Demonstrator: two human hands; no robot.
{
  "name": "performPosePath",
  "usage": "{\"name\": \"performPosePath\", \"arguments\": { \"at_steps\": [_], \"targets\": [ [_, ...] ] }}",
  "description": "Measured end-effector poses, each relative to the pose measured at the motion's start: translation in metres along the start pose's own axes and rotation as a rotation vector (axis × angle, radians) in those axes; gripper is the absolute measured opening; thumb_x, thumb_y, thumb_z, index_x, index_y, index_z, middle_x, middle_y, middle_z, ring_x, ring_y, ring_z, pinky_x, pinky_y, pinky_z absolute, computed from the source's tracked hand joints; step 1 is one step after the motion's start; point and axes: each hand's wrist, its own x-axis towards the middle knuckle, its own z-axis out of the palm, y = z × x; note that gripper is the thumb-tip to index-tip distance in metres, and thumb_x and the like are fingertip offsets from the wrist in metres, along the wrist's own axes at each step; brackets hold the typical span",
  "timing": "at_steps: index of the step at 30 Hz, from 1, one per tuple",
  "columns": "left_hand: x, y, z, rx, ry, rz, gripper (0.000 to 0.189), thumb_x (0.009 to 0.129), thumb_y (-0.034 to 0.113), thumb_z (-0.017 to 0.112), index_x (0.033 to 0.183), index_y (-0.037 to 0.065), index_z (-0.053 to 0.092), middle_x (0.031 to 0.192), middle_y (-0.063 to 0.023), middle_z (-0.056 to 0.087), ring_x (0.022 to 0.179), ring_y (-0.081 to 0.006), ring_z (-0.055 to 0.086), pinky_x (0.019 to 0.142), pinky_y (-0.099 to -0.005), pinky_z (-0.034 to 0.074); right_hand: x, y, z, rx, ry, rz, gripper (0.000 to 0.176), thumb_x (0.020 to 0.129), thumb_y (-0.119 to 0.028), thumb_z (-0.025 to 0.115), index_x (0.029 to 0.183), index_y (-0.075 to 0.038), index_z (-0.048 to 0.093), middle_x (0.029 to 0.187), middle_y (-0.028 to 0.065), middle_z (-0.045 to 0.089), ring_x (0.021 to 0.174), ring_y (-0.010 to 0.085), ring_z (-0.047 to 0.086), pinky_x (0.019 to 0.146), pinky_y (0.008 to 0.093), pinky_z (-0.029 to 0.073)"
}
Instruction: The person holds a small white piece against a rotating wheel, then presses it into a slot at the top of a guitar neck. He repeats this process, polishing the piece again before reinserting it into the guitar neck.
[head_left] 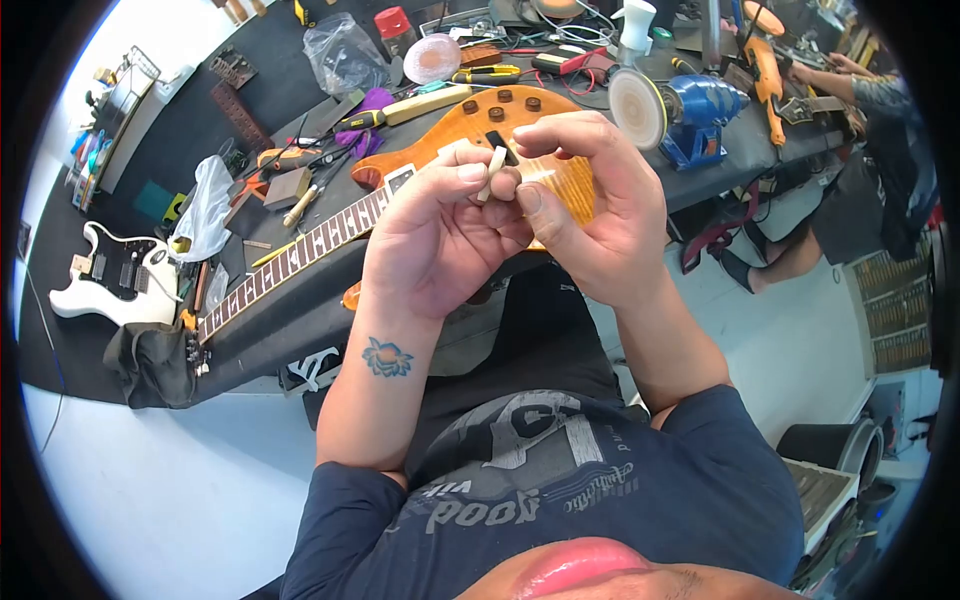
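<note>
Above the bench, in front of the person's chest, a small pale piece is held up between the two hands. The step in hand appears to be close handling of this piece; the next move calls for a firm, steady grip. The left hand pinches it between thumb and fingers. The right hand has thumb and index parted beside it (contact cannot be confirmed). Beyond the hands lies an orange guitar.
</note>
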Motion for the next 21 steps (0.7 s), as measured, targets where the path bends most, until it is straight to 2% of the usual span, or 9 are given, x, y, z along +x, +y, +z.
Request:
{"name": "performPosePath", "arguments": {
  "at_steps": [7, 10, 12, 13, 17, 21],
  "targets": [
    [-0.038, 0.016, -0.010, 0.050, 0.008, 0.047, 0.019, 0.098, 0.011, 0.060, 0.114, 0.002, 0.065, 0.099, -0.0090, 0.073, 0.089, -0.0184, 0.069, 0.087, -0.0403, 0.056, 0.000, -0.021, 0.031, -0.139, -0.084, -0.173, 0.022, 0.084, -0.008, 0.077, 0.105, -0.004, 0.076, 0.102, 0.0125, 0.073, 0.093, 0.0286, 0.069, 0.083, 0.0377, 0.054],
    [-0.059, 0.021, -0.018, 0.009, -0.017, 0.095, 0.018, 0.098, 0.009, 0.061, 0.114, 0.001, 0.064, 0.098, -0.0099, 0.073, 0.085, -0.0177, 0.068, 0.085, -0.0397, 0.057, -0.006, -0.021, 0.044, -0.209, -0.118, -0.119, 0.025, 0.082, -0.008, 0.078, 0.106, -0.004, 0.076, 0.102, 0.0119, 0.073, 0.093, 0.0284, 0.068, 0.082, 0.0378, 0.054],
    [-0.072, 0.030, -0.026, -0.013, -0.060, 0.096, 0.017, 0.098, 0.007, 0.062, 0.114, 0.001, 0.064, 0.098, -0.0107, 0.072, 0.082, -0.0175, 0.067, 0.084, -0.0391, 0.057, -0.007, -0.028, 0.055, -0.146, -0.080, -0.095, 0.026, 0.081, -0.008, 0.079, 0.106, -0.003, 0.076, 0.102, 0.0121, 0.073, 0.093, 0.0287, 0.069, 0.082, 0.0376, 0.054],
    [-0.079, 0.033, -0.026, -0.005, -0.024, 0.122, 0.016, 0.099, 0.006, 0.063, 0.114, 0.001, 0.064, 0.097, -0.0115, 0.072, 0.081, -0.0168, 0.067, 0.082, -0.0382, 0.058, -0.007, -0.031, 0.062, -0.111, -0.064, -0.078, 0.026, 0.081, -0.008, 0.079, 0.106, -0.003, 0.076, 0.102, 0.0121, 0.073, 0.093, 0.0288, 0.069, 0.082, 0.0376, 0.054],
    [-0.105, 0.046, -0.033, 0.059, 0.079, 0.169, 0.018, 0.099, 0.007, 0.064, 0.115, 0.000, 0.065, 0.096, -0.0109, 0.072, 0.081, -0.0150, 0.067, 0.081, -0.0355, 0.059, 0.000, -0.047, 0.091, -0.085, -0.217, -0.235, 0.023, 0.079, -0.004, 0.081, 0.101, -0.003, 0.075, 0.101, 0.0134, 0.073, 0.093, 0.0295, 0.071, 0.080, 0.0366, 0.056],
    [-0.129, 0.057, -0.049, 0.129, 0.177, 0.212, 0.018, 0.099, 0.006, 0.065, 0.116, -0.001, 0.066, 0.096, -0.0096, 0.071, 0.081, -0.0136, 0.067, 0.079, -0.0321, 0.059, -0.009, -0.040, 0.125, 0.049, -0.255, -0.113, 0.019, 0.076, -0.002, 0.082, 0.093, -0.003, 0.073, 0.093, 0.0111, 0.074, 0.085, 0.0252, 0.072, 0.074, 0.0339, 0.056]
  ]
}}
